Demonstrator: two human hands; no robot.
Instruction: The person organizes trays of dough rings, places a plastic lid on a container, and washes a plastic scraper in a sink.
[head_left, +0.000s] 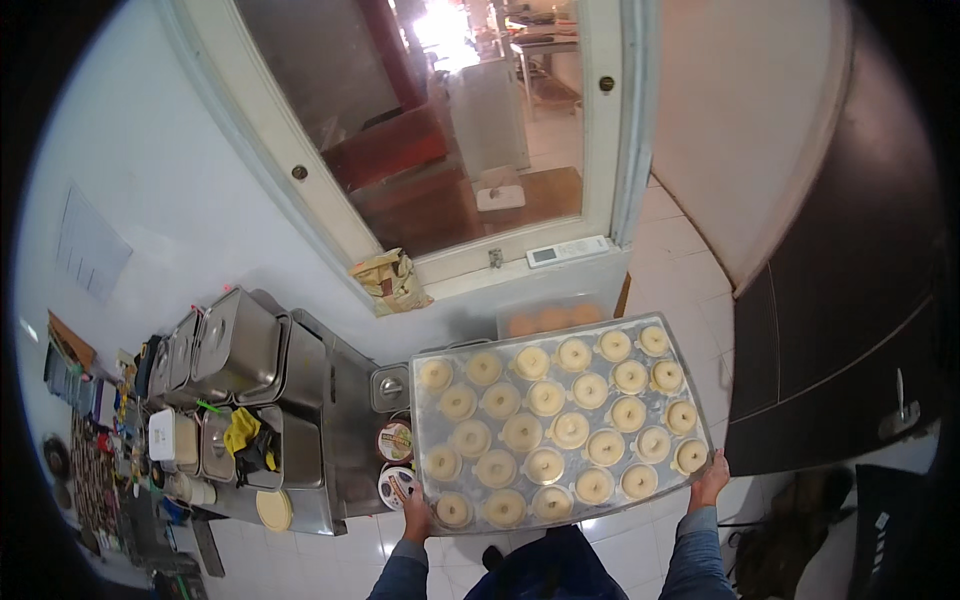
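A large rectangular metal tray [427, 415] is held out in front of me, tilted slightly with its right end farther away. Several rows of pale, round dough pieces [570, 430] with dimpled or holed middles lie on it, each apparently on a small clear round sheet. My left hand [417, 513] grips the near left corner, fingers partly hidden by the tray. At the near right corner, my right hand [711, 482] is closed on the rim, its other fingers out of sight underneath.
Left of the tray stands a steel counter [350, 400] with metal containers [238, 345], a yellow-and-black cloth [252, 440] and round tubs [396, 487]. A framed window [470, 150] is ahead, a remote control [568, 251] on its sill. A dark door [830, 350] borders the right; tiled floor [690, 270] shows beyond.
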